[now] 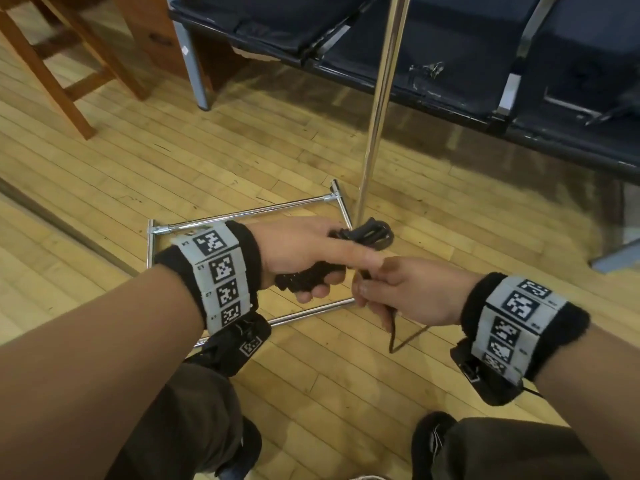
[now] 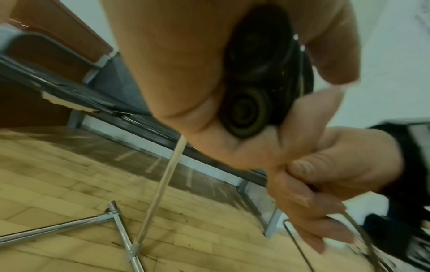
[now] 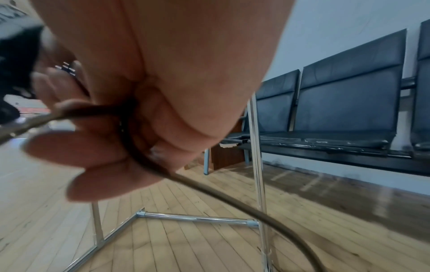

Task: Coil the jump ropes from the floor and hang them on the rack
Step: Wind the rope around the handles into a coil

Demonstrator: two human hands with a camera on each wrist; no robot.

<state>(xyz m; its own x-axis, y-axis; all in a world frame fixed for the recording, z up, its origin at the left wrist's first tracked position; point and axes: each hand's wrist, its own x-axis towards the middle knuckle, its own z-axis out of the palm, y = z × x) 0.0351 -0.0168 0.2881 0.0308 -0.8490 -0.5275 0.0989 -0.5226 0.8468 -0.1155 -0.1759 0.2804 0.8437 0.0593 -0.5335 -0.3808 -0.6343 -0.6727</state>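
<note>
My left hand (image 1: 304,258) grips the black jump rope handles (image 1: 308,277) and a bundle of coiled rope (image 1: 367,233), held over the rack's base. The left wrist view shows the handle ends (image 2: 244,110) in my palm. My right hand (image 1: 391,289) pinches the dark rope cord (image 1: 393,327) just right of the left hand; a loose bend of cord hangs below it. In the right wrist view the cord (image 3: 209,191) runs through my curled fingers and down toward the floor. The chrome rack (image 1: 377,109) stands in front, its upright pole rising from a rectangular floor frame (image 1: 249,213).
A row of dark padded seats (image 1: 450,50) on metal legs runs behind the rack. A wooden stool (image 1: 69,64) and a wooden cabinet (image 1: 152,29) stand at the back left. The floor is light wood boards. My knees and shoes show at the bottom.
</note>
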